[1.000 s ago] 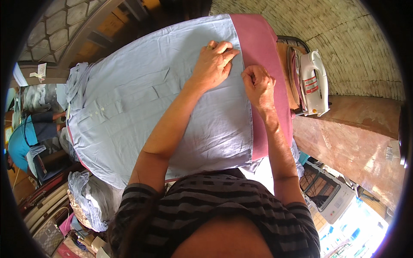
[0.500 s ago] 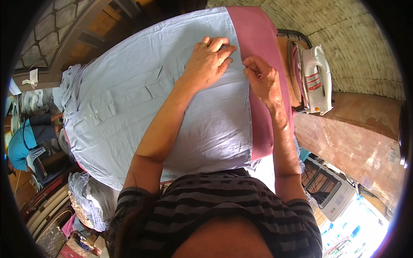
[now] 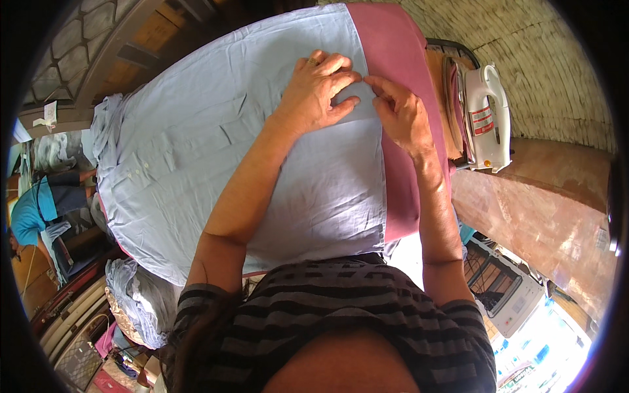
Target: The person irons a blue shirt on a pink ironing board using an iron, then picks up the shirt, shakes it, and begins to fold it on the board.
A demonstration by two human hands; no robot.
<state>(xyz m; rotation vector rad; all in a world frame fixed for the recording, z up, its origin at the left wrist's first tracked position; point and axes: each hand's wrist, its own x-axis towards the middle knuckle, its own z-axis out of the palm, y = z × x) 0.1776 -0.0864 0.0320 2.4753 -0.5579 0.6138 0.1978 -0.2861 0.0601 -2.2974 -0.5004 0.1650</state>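
A light blue buttoned shirt (image 3: 216, 150) lies spread over a board with a maroon cover (image 3: 401, 196). My left hand (image 3: 320, 92) rests on the shirt near its right hem, fingers bent and apart, the thumb away from the forefinger. Just across the hem, my right hand (image 3: 403, 116) hovers over the maroon cloth. Its forefinger reaches left to the hem and meets the left fingertips, while its thumb stays apart below. No object shows in either hand; anything as fine as a thread is too small to make out.
A white iron (image 3: 488, 121) stands on its heel at the board's right end. Crumpled cloth (image 3: 141, 304) is heaped at lower left. A person in a blue top (image 3: 36, 209) bends over at far left. A white appliance (image 3: 517, 301) stands at lower right.
My right hand has shifted slightly, its forefinger stretching left and its thumb opening away from it. The fingertips of both hands now meet at the hem. The shirt lies much the same.
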